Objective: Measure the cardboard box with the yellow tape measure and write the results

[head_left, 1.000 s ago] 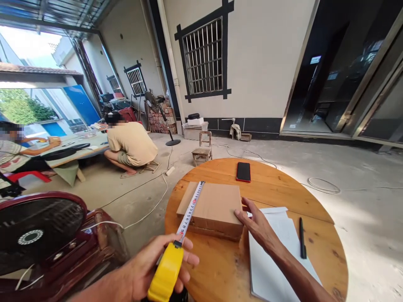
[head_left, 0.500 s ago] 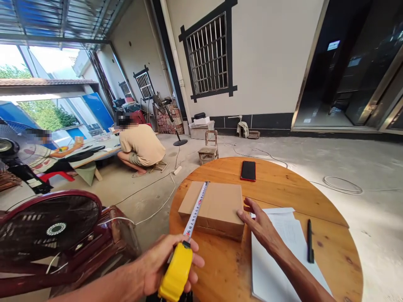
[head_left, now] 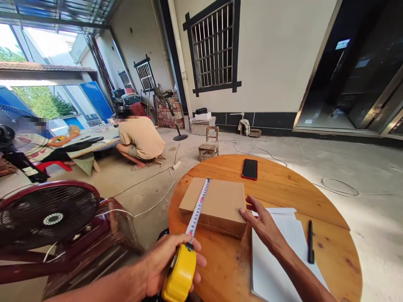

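A yellow tape measure (head_left: 180, 272) is gripped in my left hand (head_left: 163, 260), its thumb lying by the mouth of the case. The white blade (head_left: 198, 207) runs out across the top of a closed cardboard box (head_left: 220, 197), with its end hook at the box's far edge. My right hand (head_left: 262, 222) is at the box's near right corner, thumb touching the corner and fingers apart along the side. Under that forearm lies a white notebook with loose papers (head_left: 280, 251), and a black pen (head_left: 310, 242) rests on it.
The round wooden table (head_left: 333, 235) also carries a phone (head_left: 249, 168). A dark red fan (head_left: 52, 218) stands left. Beyond are a small wooden chair (head_left: 208, 147), cables on the floor, a crouching person (head_left: 141, 136) and another person behind a fan.
The view has shifted slightly. Both hands keep their places at the tape measure and the box, and the blade stays stretched across the box.
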### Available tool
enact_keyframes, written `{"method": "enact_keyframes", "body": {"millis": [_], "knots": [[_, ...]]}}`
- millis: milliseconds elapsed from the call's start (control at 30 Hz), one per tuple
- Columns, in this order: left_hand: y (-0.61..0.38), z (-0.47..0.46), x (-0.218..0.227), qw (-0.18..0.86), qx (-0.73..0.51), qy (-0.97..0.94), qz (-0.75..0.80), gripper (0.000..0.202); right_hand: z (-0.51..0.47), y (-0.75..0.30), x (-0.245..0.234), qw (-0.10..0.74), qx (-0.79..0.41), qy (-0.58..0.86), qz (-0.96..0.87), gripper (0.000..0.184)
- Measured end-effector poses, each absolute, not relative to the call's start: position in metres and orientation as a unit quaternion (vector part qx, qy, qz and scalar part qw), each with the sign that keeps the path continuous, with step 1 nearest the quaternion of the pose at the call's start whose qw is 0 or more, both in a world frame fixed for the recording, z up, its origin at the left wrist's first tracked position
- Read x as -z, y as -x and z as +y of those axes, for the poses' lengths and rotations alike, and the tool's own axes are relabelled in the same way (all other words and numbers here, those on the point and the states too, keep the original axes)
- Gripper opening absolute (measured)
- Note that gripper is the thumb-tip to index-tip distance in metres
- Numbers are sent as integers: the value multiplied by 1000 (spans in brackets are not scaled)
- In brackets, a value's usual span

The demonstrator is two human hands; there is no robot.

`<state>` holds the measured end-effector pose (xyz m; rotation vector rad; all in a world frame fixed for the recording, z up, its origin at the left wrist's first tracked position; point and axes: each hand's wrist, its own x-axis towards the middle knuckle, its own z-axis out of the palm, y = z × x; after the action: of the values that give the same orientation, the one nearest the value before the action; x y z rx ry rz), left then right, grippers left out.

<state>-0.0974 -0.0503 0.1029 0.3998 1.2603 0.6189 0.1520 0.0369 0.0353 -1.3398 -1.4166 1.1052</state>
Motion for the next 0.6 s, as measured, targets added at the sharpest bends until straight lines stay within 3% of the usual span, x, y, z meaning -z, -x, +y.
{"method": "enact_keyframes", "body": {"millis": [200, 433, 600], "knots": [[107, -61, -110, 680, -306, -261, 613, 29, 37, -153, -40, 431, -439, 552, -563, 73], [155, -24, -120, 533, -440, -341, 638, 34, 64, -153, -47, 414, -415, 585, -561, 79], [168, 25, -104, 580, -454, -283, 614, 28, 68, -145, -66, 335, -442, 569, -607, 57]]}}
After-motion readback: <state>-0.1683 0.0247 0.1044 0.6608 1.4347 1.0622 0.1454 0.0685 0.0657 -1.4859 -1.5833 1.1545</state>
